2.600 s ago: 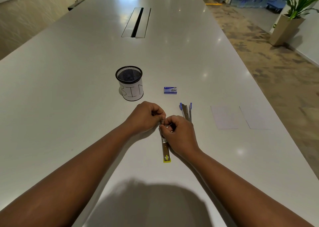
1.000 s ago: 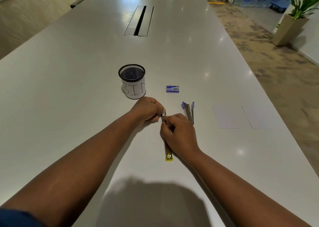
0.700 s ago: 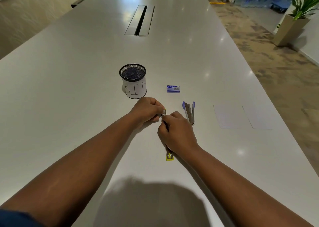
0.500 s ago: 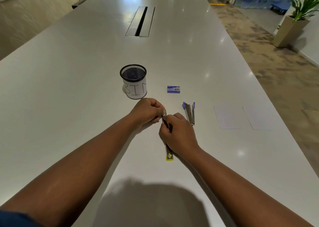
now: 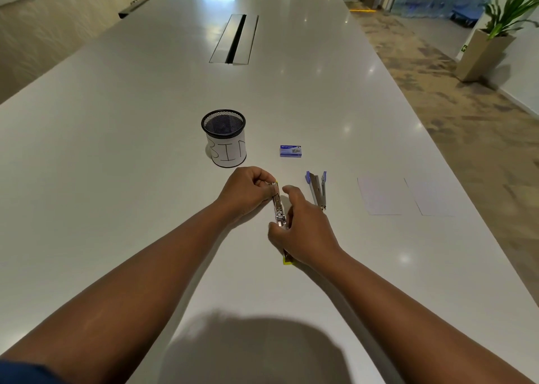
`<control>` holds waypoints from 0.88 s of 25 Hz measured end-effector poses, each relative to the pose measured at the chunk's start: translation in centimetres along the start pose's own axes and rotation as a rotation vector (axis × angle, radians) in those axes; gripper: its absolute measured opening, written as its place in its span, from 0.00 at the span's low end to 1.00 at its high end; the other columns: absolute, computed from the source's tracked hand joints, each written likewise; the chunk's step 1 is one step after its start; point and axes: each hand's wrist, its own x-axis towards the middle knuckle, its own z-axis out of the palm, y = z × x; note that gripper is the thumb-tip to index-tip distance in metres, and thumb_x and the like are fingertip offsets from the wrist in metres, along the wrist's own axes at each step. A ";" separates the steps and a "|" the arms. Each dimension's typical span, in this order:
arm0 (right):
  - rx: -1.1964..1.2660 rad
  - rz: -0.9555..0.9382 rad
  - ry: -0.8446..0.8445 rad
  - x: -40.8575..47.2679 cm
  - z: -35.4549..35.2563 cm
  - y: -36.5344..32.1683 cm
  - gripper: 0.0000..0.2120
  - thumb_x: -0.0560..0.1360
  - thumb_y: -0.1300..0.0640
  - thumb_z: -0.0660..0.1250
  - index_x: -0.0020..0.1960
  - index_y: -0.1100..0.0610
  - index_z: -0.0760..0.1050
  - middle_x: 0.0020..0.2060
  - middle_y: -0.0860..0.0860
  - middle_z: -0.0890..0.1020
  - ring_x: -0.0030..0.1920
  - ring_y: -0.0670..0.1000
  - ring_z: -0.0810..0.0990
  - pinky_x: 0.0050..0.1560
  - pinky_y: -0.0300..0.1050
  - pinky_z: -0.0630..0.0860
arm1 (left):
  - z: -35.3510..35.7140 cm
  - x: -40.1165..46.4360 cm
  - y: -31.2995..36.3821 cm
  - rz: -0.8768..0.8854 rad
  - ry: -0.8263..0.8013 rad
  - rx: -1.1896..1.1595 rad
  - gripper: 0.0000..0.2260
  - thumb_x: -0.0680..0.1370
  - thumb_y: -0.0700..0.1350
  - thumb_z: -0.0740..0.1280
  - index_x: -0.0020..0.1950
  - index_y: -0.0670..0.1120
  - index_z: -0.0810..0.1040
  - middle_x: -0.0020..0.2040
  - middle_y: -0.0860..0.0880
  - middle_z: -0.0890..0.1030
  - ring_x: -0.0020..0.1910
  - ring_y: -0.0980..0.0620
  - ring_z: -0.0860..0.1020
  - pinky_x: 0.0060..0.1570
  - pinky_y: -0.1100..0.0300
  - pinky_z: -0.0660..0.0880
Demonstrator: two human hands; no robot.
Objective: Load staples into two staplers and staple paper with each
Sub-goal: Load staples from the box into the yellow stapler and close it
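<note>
Head view: yellow stapler (image 5: 278, 208) lies lengthwise, pointing roughly away.

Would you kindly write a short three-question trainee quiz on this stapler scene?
1. True or false: the blue stapler lies opened flat, untouched.
2. Which hand grips the far end of the yellow stapler? A) left hand B) right hand
3. Fill in: the staple box lies between the mesh cup marked ____ and the paper sheets.

Key: 1 true; 2 A; 3 BIN.
</note>
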 end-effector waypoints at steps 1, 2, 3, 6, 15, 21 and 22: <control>-0.013 0.002 0.002 -0.2 0.0 -0.1 0.31 0.70 0.52 0.69 0.71 0.48 0.64 0.33 0.45 0.78 0.35 0.48 0.78 0.38 0.47 0.77 | 0.1 -0.1 -0.2 0.012 0.017 0.020 0.04 0.75 0.41 0.75 0.49 0.46 0.84 0.39 0.43 0.85 0.36 0.55 0.83 0.39 0.66 0.78; -0.003 0.008 0.017 -0.4 0.0 -0.1 0.31 0.70 0.54 0.68 0.72 0.49 0.65 0.34 0.44 0.77 0.35 0.49 0.78 0.38 0.46 0.75 | 0.2 -0.1 -0.4 0.028 0.037 0.064 0.04 0.76 0.43 0.75 0.50 0.48 0.84 0.41 0.45 0.85 0.38 0.54 0.83 0.41 0.65 0.78; 0.027 0.023 0.038 -0.5 0.0 0.0 0.31 0.70 0.56 0.68 0.72 0.49 0.65 0.34 0.43 0.76 0.35 0.47 0.76 0.39 0.44 0.72 | 0.2 -0.3 -0.5 0.040 0.057 0.103 0.06 0.76 0.46 0.75 0.52 0.49 0.84 0.42 0.47 0.85 0.40 0.54 0.83 0.44 0.64 0.78; 0.205 0.069 0.123 -0.9 0.1 0.2 0.27 0.70 0.58 0.69 0.66 0.46 0.69 0.29 0.46 0.74 0.33 0.41 0.74 0.39 0.39 0.69 | 0.4 -0.8 -0.5 0.050 0.074 0.148 0.18 0.76 0.54 0.73 0.63 0.49 0.79 0.52 0.50 0.82 0.51 0.54 0.81 0.54 0.59 0.76; 0.292 -0.029 0.205 -1.9 0.4 0.2 0.18 0.72 0.54 0.71 0.55 0.39 0.67 0.42 0.38 0.80 0.36 0.44 0.79 0.35 0.36 0.74 | 2.1 -1.8 -0.3 -0.103 0.179 -0.425 0.13 0.78 0.41 0.71 0.62 0.47 0.77 0.48 0.44 0.86 0.51 0.44 0.86 0.59 0.41 0.80; 0.522 -0.102 0.228 -2.2 0.2 0.8 0.15 0.72 0.66 0.69 0.54 0.50 0.74 0.46 0.45 0.84 0.46 0.47 0.84 0.48 0.43 0.82 | 1.9 -1.3 -0.5 -0.082 0.299 -0.392 0.08 0.80 0.44 0.70 0.59 0.47 0.77 0.45 0.46 0.86 0.47 0.48 0.86 0.54 0.42 0.83; 0.559 -0.103 0.247 -2.2 0.2 0.7 0.15 0.73 0.67 0.69 0.53 0.50 0.75 0.46 0.44 0.84 0.47 0.47 0.84 0.50 0.43 0.82 | 1.7 -1.2 -0.5 -0.079 0.303 -0.390 0.08 0.80 0.44 0.70 0.58 0.47 0.78 0.43 0.46 0.86 0.45 0.48 0.86 0.53 0.42 0.83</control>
